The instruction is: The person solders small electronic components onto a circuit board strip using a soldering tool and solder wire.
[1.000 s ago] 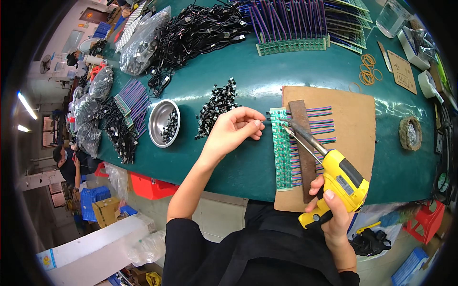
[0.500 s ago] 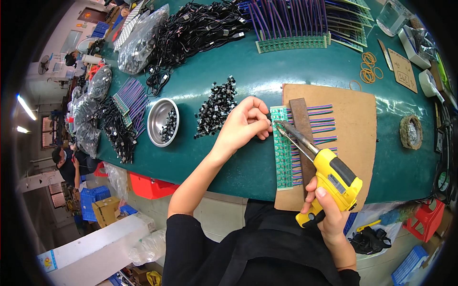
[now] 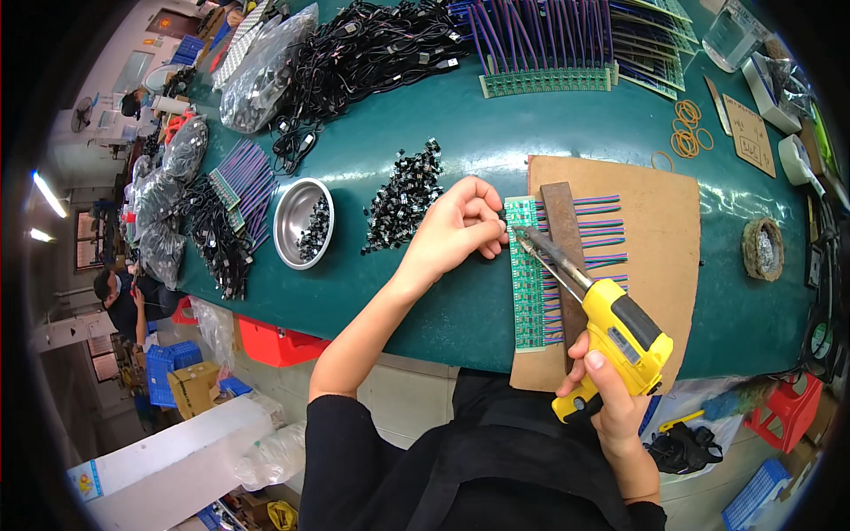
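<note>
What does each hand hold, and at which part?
Right hand: yellow soldering gun, by its grip. Left hand: small black part, pinched in its fingertips.

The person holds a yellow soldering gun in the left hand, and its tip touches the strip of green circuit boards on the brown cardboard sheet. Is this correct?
Not quite. The head view shows the yellow soldering gun in the right hand, not the left. The left hand rests at the top of the strip of green circuit boards, which lies on the brown cardboard sheet. The rest is correct.
</note>
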Motion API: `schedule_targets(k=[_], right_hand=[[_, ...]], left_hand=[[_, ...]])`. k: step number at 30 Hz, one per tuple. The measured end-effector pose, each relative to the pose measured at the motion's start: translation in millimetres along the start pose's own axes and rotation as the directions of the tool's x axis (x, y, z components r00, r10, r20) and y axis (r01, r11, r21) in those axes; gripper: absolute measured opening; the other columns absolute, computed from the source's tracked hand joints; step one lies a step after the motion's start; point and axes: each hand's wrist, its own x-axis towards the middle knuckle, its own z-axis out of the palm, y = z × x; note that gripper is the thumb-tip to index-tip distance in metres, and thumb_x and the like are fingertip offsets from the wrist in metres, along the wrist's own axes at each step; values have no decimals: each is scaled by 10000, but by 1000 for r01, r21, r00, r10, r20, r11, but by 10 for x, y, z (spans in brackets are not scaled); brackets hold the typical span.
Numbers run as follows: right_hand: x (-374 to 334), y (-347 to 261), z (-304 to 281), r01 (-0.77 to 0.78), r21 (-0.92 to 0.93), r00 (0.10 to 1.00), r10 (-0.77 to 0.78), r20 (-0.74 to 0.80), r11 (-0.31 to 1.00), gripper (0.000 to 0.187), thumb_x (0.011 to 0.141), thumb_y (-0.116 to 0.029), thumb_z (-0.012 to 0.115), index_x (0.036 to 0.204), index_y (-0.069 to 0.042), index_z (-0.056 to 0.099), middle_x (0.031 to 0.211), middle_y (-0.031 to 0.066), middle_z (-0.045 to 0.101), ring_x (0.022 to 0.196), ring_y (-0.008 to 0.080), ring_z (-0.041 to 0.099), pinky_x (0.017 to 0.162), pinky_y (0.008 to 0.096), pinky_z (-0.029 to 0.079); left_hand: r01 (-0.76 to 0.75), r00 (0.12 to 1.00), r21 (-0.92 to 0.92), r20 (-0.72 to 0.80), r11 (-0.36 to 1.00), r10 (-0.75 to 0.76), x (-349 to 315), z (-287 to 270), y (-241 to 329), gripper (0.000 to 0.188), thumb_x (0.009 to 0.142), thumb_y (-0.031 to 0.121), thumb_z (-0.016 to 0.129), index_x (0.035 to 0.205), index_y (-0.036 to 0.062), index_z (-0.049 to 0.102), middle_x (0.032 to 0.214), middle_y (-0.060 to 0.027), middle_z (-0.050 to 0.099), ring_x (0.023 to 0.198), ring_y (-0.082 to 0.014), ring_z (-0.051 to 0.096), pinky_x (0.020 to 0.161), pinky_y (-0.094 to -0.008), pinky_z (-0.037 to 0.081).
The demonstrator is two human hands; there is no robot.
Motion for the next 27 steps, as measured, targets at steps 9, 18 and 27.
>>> schedule_targets(k=[9,18,27], right_hand=[[-26,20,10,-5,-11,999,4,-34,1000,338,845,-31,571,1156,46,465,901,128,593,621,155,609,538,286,549],[-38,-28,33,-13,-53,1000,13,7,999,325,843,-28,571,1145,43,473,899,126,587,641,158,609,554,287,554],[-86,-52,27,111,-11,988,-111,-107,994,370,821,-96,553,1138,76,468,887,138,563,740,157,569,491,253,542]], left_hand=[[-17,1000,-6,-8,1000,17,-9,5,-16,207,803,21,600,959,24,464,734,-75,613,620,-120,589,570,-233,493],[-35,999,-1,-21,999,35,-19,7,-27,203,803,17,595,958,22,464,734,-72,612,624,-119,591,573,-235,496],[-89,993,172,-60,981,101,-134,79,12,141,863,56,565,976,8,496,782,-61,613,706,-114,611,625,-248,507]])
